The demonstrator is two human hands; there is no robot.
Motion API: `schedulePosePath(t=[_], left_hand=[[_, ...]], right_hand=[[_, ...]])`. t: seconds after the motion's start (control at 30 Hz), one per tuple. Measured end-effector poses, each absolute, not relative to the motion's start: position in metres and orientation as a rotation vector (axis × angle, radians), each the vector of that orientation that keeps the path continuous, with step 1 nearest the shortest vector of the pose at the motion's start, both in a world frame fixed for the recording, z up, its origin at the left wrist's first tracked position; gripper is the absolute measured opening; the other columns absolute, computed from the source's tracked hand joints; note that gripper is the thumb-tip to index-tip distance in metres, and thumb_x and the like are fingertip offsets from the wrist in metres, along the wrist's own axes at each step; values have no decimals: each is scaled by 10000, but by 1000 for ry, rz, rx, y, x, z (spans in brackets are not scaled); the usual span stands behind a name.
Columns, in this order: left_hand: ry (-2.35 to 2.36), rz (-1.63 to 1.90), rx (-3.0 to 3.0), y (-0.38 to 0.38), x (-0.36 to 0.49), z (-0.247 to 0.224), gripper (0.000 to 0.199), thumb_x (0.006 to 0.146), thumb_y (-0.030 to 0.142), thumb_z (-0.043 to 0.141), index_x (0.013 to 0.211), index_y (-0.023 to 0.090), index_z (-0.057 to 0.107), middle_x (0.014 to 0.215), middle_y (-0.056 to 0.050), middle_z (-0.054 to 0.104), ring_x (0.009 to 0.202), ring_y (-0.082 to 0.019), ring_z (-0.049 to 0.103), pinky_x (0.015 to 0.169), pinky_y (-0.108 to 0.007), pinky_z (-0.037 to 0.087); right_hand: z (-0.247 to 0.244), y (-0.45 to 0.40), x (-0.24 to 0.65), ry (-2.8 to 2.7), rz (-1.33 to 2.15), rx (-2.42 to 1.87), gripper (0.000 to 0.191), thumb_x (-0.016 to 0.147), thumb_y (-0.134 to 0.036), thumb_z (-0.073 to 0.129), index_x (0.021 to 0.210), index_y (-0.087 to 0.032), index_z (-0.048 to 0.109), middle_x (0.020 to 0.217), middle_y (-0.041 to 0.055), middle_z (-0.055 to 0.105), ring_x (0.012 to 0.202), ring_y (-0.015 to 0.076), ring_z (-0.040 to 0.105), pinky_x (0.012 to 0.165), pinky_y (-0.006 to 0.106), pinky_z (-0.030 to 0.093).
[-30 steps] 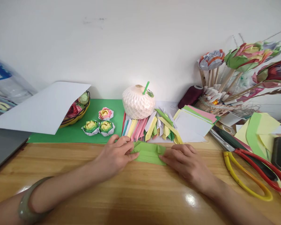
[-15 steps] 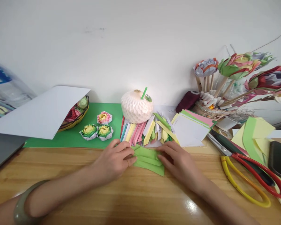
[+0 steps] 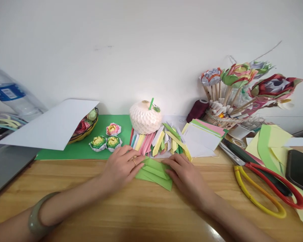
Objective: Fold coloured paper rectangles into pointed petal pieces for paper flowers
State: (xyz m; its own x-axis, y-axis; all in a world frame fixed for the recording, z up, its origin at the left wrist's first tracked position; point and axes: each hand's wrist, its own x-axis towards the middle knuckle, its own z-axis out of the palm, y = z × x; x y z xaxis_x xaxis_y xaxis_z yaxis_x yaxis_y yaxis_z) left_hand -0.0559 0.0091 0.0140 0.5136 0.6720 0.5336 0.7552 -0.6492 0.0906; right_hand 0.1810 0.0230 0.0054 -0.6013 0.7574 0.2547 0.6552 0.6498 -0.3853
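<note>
A green sheet of paper with several creased, overlapping layers (image 3: 155, 173) lies on the wooden table in front of me. My left hand (image 3: 126, 163) grips its left end, the thumb and fingers closed at the edge. At the right end my right hand (image 3: 180, 169) pinches the paper with curled fingers. Just beyond my fingertips is a spread of folded paper strips (image 3: 159, 143) in pink, yellow, white and green. Behind them stands a white, scale-textured round ornament (image 3: 145, 117) with a green stick on top.
Three paper flowers (image 3: 113, 128) sit on green card (image 3: 65, 154) at left, near a basket (image 3: 87, 132) partly under a white sheet (image 3: 47, 129). To the right are stacked paper squares (image 3: 202, 137), large scissors (image 3: 261, 174), a phone (image 3: 300, 171) and paper flowers on sticks (image 3: 238, 75).
The whole view has shifted a little. Both hands stay on the green paper, their fingers slightly moved, and its lower layers are fanned out differently.
</note>
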Motion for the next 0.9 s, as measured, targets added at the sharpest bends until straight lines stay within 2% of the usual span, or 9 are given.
schedulePosePath(t=[0.1,0.2,0.47,0.6,0.73,0.8,0.9], left_hand=[[-1257,-706,-2634,9,-52,10,229,926,255,495,1029,136,661,944,-70,670,853,-216,500,742,-356,430],[-1226,-590,-2660,8,-49,6,213,914,248,517,1032,136,656,952,-70,657,870,-227,498,750,-366,433],[-1304,-504,-2699,7,-49,5,277,877,248,582,1123,123,601,979,-80,630,905,-237,487,766,-373,455],[-1304,-673,-2687,6,-52,4,202,871,201,576,1061,154,628,978,-75,629,885,-227,484,761,-367,439],[-1421,-970,-2785,5,-51,8,112,854,187,582,944,171,647,939,-65,656,898,-226,502,798,-378,414],[-1639,-1202,-2904,6,-49,12,91,807,202,622,892,181,648,887,-51,663,889,-220,524,815,-373,416],[-1906,-1450,-3009,10,-43,22,126,757,240,649,867,181,631,876,-43,663,825,-192,575,767,-331,458]], right_hand=[[3,22,182,-2465,349,-1108,229,859,-140,548,1079,-175,601,955,92,588,888,233,546,778,416,499],[1,20,182,-2457,363,-1084,246,814,-148,617,1057,-184,611,951,84,592,889,242,538,776,422,493],[-4,20,180,-2323,419,-1031,170,792,-101,626,936,-185,591,943,74,591,890,235,529,767,401,475],[-2,21,180,-2309,422,-1005,146,789,-82,612,886,-188,582,918,67,600,867,228,534,751,383,468],[1,21,181,-2282,474,-993,175,807,-116,598,967,-188,593,906,68,612,859,218,546,748,361,460],[3,20,182,-2189,670,-1006,173,819,-143,579,980,-198,612,861,55,611,823,204,545,734,336,443],[4,18,181,-2000,1015,-1044,69,816,-219,575,808,-192,637,705,15,575,664,161,508,634,283,408]])
